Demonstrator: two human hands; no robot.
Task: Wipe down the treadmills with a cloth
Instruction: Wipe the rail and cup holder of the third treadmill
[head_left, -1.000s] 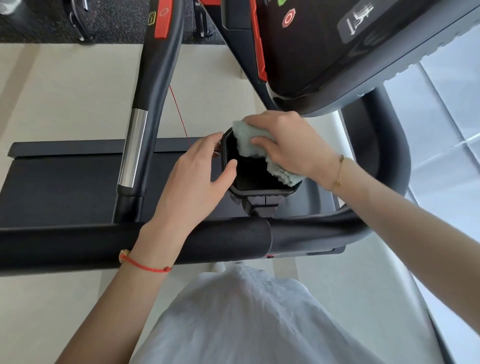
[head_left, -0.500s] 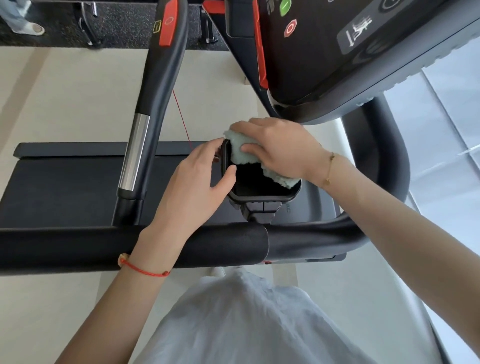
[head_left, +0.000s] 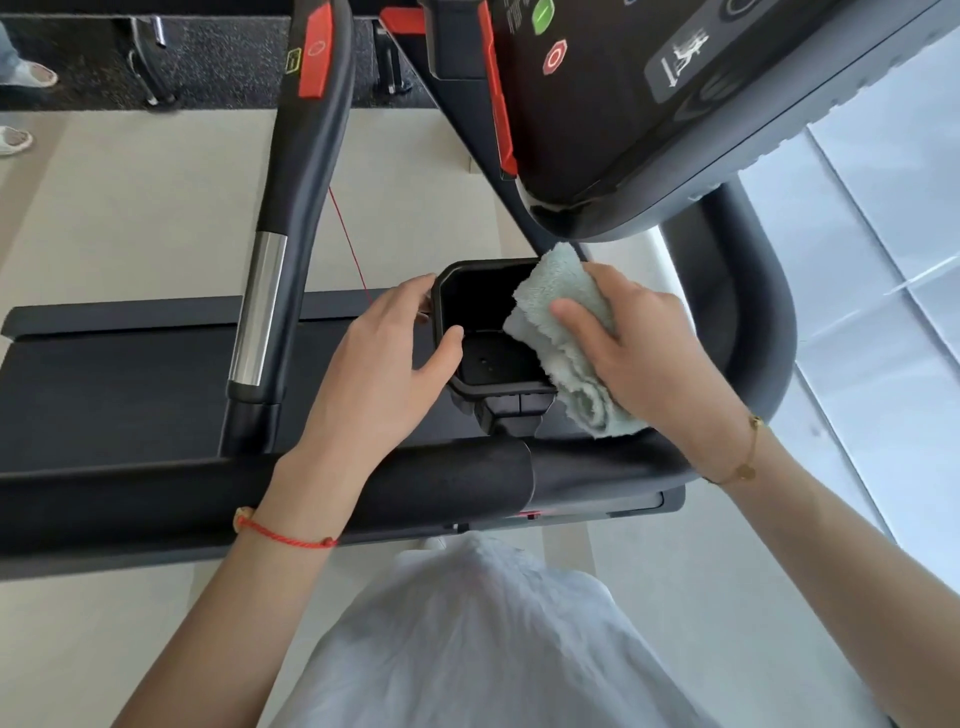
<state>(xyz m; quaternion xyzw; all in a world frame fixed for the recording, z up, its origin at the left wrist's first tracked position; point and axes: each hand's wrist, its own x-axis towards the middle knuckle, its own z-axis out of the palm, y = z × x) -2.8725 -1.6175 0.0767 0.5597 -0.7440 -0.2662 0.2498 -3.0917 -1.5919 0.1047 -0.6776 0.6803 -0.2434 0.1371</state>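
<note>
A black treadmill fills the view, its console at the top right and its padded front bar across the middle. A black cup holder is clamped to that bar. My left hand grips the holder's left rim, thumb inside. My right hand holds a folded pale green cloth pressed against the holder's right rim and outer side. The holder's right wall is hidden by the cloth.
A side handrail with a chrome section and a red panel runs up at the left. The belt deck lies below it. A curved right handrail wraps behind my right hand. Another person's feet show at the top left.
My right hand has slid the cloth from the holder's top left rim across to its right side, uncovering the inside. My left hand stays on the left rim.
</note>
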